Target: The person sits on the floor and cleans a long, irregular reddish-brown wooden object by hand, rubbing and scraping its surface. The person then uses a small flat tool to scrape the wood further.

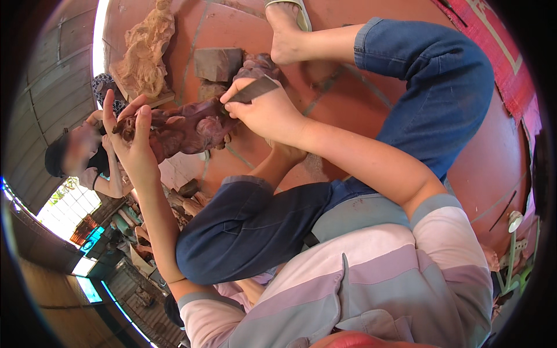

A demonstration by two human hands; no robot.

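Observation:
A reddish-brown wood carving with knobbly relief lies across the space in front of my legs. My left hand is at its left end, thumb and fingers stretched long on either side of that end, which sits between them. My right hand is over the carving's right part, fingers closed in a pinch. Between them is a dark, flat, thin piece that looks like sandpaper. Its edge points down to the carving, and the right fingertips appear to touch the wood. My right hand hides part of the carving.
A grey-brown block stands beyond the carving. A lighter, tall wood carving lies at far left on the red tiled floor. Another person is at left. Wood pieces lie by my left knee; a red mat is at far right.

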